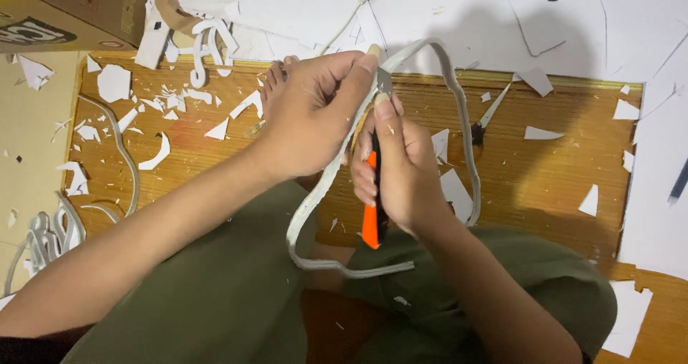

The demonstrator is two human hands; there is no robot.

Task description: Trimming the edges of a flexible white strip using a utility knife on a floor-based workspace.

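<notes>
My left hand [312, 113] grips a long, thin, whitish-grey strip [459, 113] near its upper bend, thumb and fingers pinching it. The strip loops down over my lap and curves out to the right. My right hand [405, 167] holds an orange and black utility knife [371, 213], its blade up against the strip right beside my left fingertips. Both hands touch in front of me, above my legs in olive green trousers.
White foam scraps [115, 83] litter the woven wooden mat [559, 170]. Scissors [487, 117] lie to the right of the strip. Cut white shapes [208, 49] sit at the back left by a cardboard box [79, 6]. Large white sheets [659, 156] lie on the right.
</notes>
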